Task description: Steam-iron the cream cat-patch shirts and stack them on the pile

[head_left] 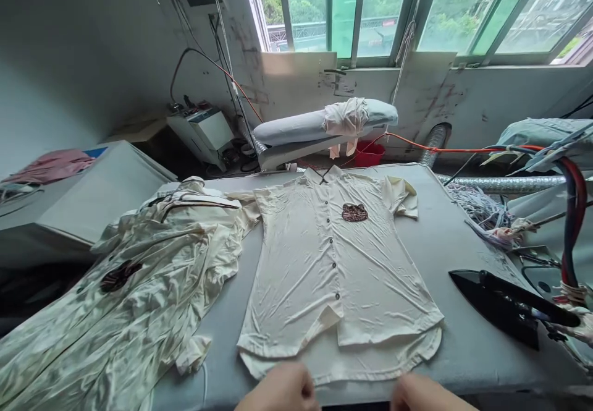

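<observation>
A cream short-sleeved button shirt (296, 262) lies spread face up on the padded table, collar away from me. It has a dark striped animal-head patch (354, 212) on the chest, and one front corner is folded up at the hem. My left hand (280, 389) is curled closed beside the lower left hem. Close to the lower right hem is my right hand (428, 392), also curled and slightly blurred. Both are cut off by the bottom of the view, and whatever their fingers may hold is hidden.
Crumpled cream shirts (176, 275) are heaped on the left. A black iron (504, 306) rests on the right of the ironing table (421, 256), its thick hose rising beside it. Behind stand a padded sleeve board (296, 127) and a red bucket (369, 153).
</observation>
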Action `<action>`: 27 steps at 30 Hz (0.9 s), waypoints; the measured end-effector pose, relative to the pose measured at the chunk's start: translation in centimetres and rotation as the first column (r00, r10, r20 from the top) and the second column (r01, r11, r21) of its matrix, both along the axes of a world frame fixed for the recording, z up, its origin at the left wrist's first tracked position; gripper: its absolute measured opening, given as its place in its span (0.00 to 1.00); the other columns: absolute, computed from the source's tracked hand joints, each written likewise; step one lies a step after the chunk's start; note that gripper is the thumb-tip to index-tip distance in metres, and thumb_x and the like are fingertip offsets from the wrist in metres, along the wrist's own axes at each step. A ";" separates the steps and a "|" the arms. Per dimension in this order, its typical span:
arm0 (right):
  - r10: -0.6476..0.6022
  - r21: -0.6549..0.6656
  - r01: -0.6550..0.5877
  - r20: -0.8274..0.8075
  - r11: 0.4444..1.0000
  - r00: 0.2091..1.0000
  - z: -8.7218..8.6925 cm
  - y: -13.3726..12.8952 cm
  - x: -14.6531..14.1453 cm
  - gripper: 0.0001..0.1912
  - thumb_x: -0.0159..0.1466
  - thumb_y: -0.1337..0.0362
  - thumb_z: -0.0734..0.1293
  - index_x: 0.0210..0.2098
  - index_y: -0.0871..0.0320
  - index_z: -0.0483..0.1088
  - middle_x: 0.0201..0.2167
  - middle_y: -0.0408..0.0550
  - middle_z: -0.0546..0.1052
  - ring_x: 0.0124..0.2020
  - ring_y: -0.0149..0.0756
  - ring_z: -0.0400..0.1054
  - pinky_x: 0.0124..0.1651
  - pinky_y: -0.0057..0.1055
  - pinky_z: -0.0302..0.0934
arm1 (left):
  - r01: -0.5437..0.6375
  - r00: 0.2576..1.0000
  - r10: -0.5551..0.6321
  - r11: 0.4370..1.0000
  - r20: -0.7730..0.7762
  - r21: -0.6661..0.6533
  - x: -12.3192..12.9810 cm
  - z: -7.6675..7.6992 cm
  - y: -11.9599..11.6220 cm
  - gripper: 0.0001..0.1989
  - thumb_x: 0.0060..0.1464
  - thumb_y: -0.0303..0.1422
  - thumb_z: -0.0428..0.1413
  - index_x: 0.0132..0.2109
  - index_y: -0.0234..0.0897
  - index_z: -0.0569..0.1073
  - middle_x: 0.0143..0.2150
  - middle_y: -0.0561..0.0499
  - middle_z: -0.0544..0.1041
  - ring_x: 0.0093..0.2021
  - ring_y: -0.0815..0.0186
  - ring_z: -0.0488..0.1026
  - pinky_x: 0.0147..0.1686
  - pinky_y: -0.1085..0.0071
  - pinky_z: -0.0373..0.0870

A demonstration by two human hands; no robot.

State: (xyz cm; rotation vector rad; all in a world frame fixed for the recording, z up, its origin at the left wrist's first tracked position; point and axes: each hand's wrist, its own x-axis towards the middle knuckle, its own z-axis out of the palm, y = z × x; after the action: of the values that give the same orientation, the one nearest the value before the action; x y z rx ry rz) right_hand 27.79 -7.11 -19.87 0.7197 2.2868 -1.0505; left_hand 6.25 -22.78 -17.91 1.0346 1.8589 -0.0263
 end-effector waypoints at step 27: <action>-0.838 0.088 0.834 0.097 0.545 0.537 -1.4 10.4 4.4 0.18 0.70 0.47 0.52 0.44 0.52 0.63 0.47 0.51 0.75 0.46 0.43 0.71 0.44 0.35 0.58 | -0.122 0.945 0.234 0.901 -0.229 0.417 -0.7 1.7 39.9 0.24 0.59 0.43 0.56 0.58 0.34 0.68 0.56 0.35 0.74 0.57 0.50 0.71 0.53 0.58 0.65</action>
State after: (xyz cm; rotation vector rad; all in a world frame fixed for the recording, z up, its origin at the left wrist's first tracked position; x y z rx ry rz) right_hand 32.22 3.28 -21.25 1.9720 1.7895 -1.2870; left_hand 5.53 17.15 -16.24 1.1725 2.2697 0.3504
